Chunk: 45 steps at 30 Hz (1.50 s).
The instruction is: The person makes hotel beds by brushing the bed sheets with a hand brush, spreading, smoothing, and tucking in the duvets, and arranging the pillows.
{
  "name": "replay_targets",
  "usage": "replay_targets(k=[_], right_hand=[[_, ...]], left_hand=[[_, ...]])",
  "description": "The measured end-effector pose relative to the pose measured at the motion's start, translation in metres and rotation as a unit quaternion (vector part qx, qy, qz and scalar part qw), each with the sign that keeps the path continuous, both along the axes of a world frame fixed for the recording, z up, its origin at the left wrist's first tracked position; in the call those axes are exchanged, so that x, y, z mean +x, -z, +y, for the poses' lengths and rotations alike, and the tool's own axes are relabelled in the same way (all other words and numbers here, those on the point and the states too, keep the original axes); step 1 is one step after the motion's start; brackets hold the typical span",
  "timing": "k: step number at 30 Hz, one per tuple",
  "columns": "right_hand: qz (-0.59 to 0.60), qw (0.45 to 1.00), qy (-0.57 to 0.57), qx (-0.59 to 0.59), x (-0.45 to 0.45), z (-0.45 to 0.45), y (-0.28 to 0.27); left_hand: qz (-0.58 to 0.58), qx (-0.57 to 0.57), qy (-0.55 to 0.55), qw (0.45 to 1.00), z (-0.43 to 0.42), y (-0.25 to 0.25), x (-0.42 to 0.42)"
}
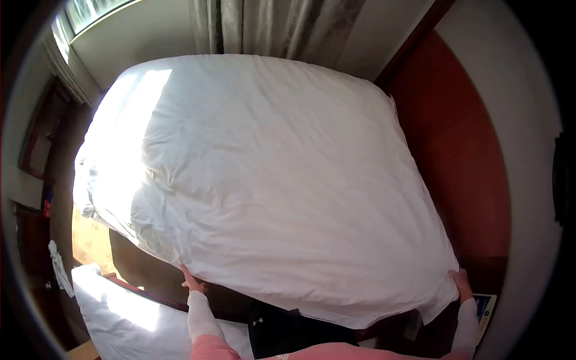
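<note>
At six o'clock, just in front of the person's black trousers [276,330], the near edge of the white bed sheet [288,174] hangs loose, its cloth spread over the bed in the middle of the view. The right hand [462,285], at four o'clock, has its fingers curled closed on the sheet's near corner; the left hand [193,281], between seven and eight, is half-curled with fingertips at the edge, and whether it pinches the cloth I cannot tell. To handle this edge well, I would pull both hands evenly and keep the hem straight, easing out the creases toward nine o'clock, where sunlight glares and hides detail. Near the right hand stands a printed card [485,312]. Toward eight o'clock, more white bedding [114,327] lies close by, probably limiting room for stepping back, with a crumpled white cloth [60,270] past it. The reddish headboard [462,150] bounds the bed at three; beyond the far side hang curtains [258,30] at twelve, and a window [99,12] shows between ten and eleven.
</note>
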State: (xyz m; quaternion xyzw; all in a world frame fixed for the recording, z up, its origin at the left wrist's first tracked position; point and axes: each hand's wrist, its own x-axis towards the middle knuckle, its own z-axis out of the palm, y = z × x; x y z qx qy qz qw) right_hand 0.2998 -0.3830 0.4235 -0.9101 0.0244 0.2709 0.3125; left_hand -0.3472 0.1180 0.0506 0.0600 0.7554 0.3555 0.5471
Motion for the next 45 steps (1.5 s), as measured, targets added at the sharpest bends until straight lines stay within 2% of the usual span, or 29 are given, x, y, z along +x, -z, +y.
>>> replay_targets(k=[1,3,6,9,11,12,14,15,18,19,21,22,23,24,26,27,28,29,30,31,33,34,35,36,37,38,40,42,45], right_hand=[[0.006,1.000,-0.003,0.011,-0.012,0.023,-0.019],[-0.031,0.999,-0.031,0.026,-0.028,0.048,-0.043],[-0.047,0.999,0.004,0.013,-0.025,0.023,-0.032],[-0.027,0.993,0.114,0.033,-0.036,0.012,0.001],[-0.028,0.992,0.124,0.000,-0.056,0.014,0.027],[-0.006,0.986,0.157,0.052,-0.054,0.014,0.048],[-0.002,0.974,0.198,0.111,-0.032,0.033,0.064],[-0.027,0.977,0.164,0.133,-0.012,0.056,0.053],[-0.066,0.955,-0.074,0.280,-0.079,0.217,-0.097],[-0.069,0.928,-0.118,0.347,-0.088,0.225,-0.124],[-0.111,0.907,-0.066,0.402,-0.090,0.194,-0.150],[-0.109,0.929,0.005,0.354,-0.063,0.148,-0.121],[-0.110,0.943,0.070,0.305,-0.036,0.100,-0.074],[-0.095,0.953,0.130,0.257,-0.023,0.056,-0.026],[-0.058,0.954,0.198,0.217,-0.013,-0.004,0.052],[-0.053,0.961,0.200,0.186,-0.012,-0.026,0.078],[-0.027,0.964,0.202,0.170,-0.016,-0.029,0.086],[-0.027,0.964,0.207,0.165,-0.023,-0.022,0.085],[-0.033,0.960,0.207,0.187,-0.023,-0.020,0.093],[-0.056,0.960,0.204,0.182,-0.021,-0.017,0.103],[-0.043,0.962,0.189,0.195,-0.022,-0.015,0.108],[-0.047,0.961,0.177,0.209,-0.023,-0.016,0.111],[-0.046,0.964,0.173,0.197,-0.028,-0.012,0.107],[-0.047,0.957,0.179,0.225,-0.035,-0.006,0.102],[-0.053,0.956,0.189,0.220,-0.042,-0.004,0.104],[-0.043,0.945,0.216,0.241,-0.052,0.005,0.094],[-0.053,0.939,0.222,0.259,-0.071,0.020,0.072],[-0.048,0.924,0.208,0.317,-0.084,0.030,0.053],[-0.036,0.920,0.211,0.329,-0.103,0.041,0.037]], left_hand=[[-0.203,0.096,0.033,0.974,0.001,-0.015,0.013],[-0.306,0.161,0.046,0.937,0.021,0.001,0.019],[-0.299,0.252,0.189,0.901,0.068,-0.016,0.008],[-0.347,0.167,0.147,0.911,0.067,-0.123,-0.016],[-0.165,0.036,0.117,0.979,0.040,-0.064,-0.066],[-0.140,0.005,0.121,0.983,0.028,-0.049,-0.070],[0.034,-0.061,0.191,0.979,0.024,-0.026,-0.092],[0.084,-0.115,0.195,0.970,0.039,-0.011,-0.094],[-0.067,-0.025,0.289,0.955,0.057,-0.074,-0.060],[-0.121,0.013,0.287,0.950,0.052,-0.098,-0.044],[-0.077,-0.051,0.248,0.964,0.024,-0.114,-0.039],[-0.060,-0.073,0.230,0.969,0.026,-0.119,-0.030],[-0.031,-0.057,0.280,0.958,0.027,-0.050,-0.084],[0.076,-0.069,0.263,0.959,0.007,-0.032,-0.092],[0.174,-0.125,0.298,0.930,-0.020,-0.079,-0.066],[0.133,-0.121,0.305,0.935,-0.025,-0.068,-0.082],[0.135,-0.095,0.351,0.922,-0.034,-0.071,-0.092],[0.331,-0.252,0.557,0.719,-0.013,-0.074,-0.108],[0.429,-0.296,0.574,0.632,-0.007,-0.081,-0.106],[0.497,-0.273,0.505,0.650,-0.002,-0.087,-0.094],[0.547,-0.144,0.438,0.699,0.023,-0.100,-0.027],[0.525,-0.072,0.457,0.714,0.038,-0.100,0.018],[0.500,0.082,0.514,0.692,0.064,-0.078,0.060],[0.443,0.154,0.583,0.663,0.084,-0.079,0.134],[0.297,0.167,0.600,0.723,0.102,-0.073,0.216],[0.188,0.175,0.632,0.731,0.080,-0.125,0.326],[0.099,0.294,0.729,0.610,0.056,-0.163,0.497],[0.073,0.460,0.743,0.481,0.010,-0.191,0.639],[0.171,0.528,0.759,0.341,-0.073,-0.237,0.787]])
